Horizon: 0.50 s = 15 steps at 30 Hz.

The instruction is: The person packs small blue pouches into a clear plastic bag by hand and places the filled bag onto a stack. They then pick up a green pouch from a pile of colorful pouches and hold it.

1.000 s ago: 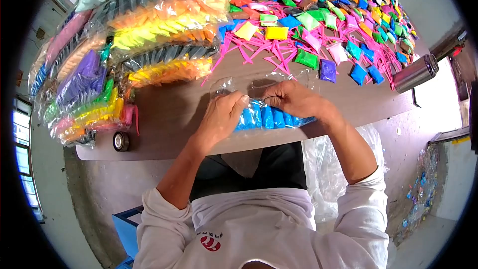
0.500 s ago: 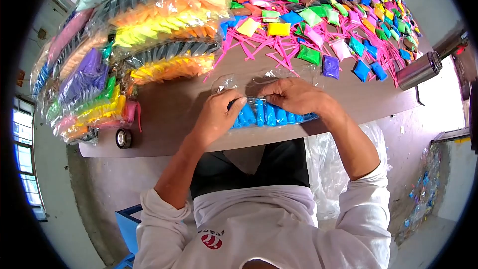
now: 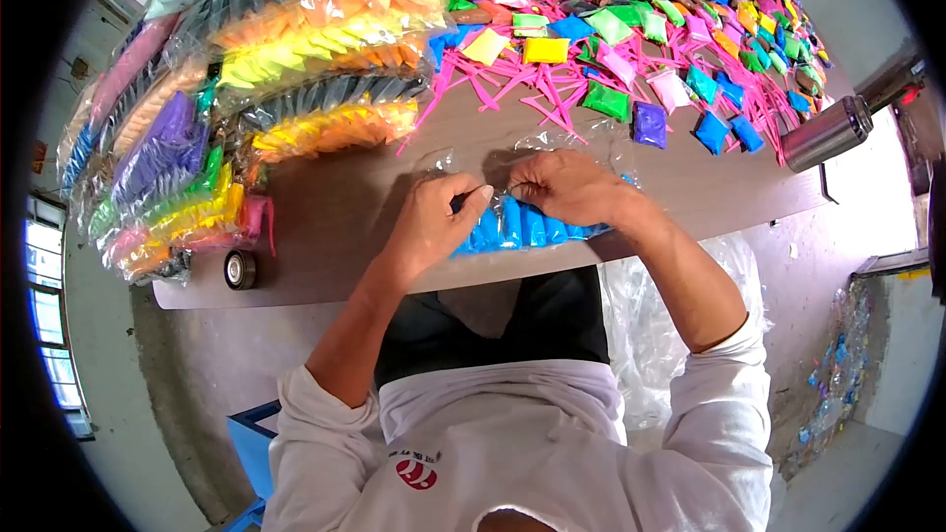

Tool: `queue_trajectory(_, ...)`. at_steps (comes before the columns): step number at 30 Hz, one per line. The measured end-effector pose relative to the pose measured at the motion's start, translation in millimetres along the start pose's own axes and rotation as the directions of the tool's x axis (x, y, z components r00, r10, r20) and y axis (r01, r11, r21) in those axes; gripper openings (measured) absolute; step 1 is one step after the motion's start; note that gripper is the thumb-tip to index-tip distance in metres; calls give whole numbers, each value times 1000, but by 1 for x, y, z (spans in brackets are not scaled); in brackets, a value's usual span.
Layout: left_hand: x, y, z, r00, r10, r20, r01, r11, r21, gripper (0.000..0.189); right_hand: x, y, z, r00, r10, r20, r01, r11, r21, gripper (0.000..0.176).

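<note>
A clear plastic bag with a row of blue packets lies at the table's front edge. My left hand pinches the left part of the bag's upper edge between thumb and fingers. Just to its right, my right hand has its fingers closed on the same edge, above the packets. The bag's loose clear film spreads on the table behind both hands.
Filled bags of coloured packets are heaped at the left. Loose packets and pink sticks cover the back. A tape roll lies front left; a metal flask is at the right edge.
Both hands remain on the bag. The right hand's fingers have shifted slightly left and are more tightly bunched at the bag's edge. The whole view has moved a little.
</note>
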<state>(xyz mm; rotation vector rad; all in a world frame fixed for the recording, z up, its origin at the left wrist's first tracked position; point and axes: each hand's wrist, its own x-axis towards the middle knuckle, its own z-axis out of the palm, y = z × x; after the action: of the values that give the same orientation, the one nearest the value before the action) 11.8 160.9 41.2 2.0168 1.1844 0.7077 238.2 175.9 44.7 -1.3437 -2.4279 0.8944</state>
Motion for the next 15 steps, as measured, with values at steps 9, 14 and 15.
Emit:
queue_trajectory(9, -2, -3, 6, 996, -25, -81, 29, 999, 42, 28, -34, 8, -36, 965, -5, -263, -24, 994, -108, 21)
queue_trajectory(14, -3, -8, 10, 995, -27, -99, 31, 999, 33, 28, -64, 4, -39, 895, 17, -446, -7, 1000, 23, 18)
queue_trajectory(15, -2, -6, 10, 995, -22, -101, 26, 999, 36, 28, -68, 2, -41, 910, 19, -415, 19, 996, 87, 18)
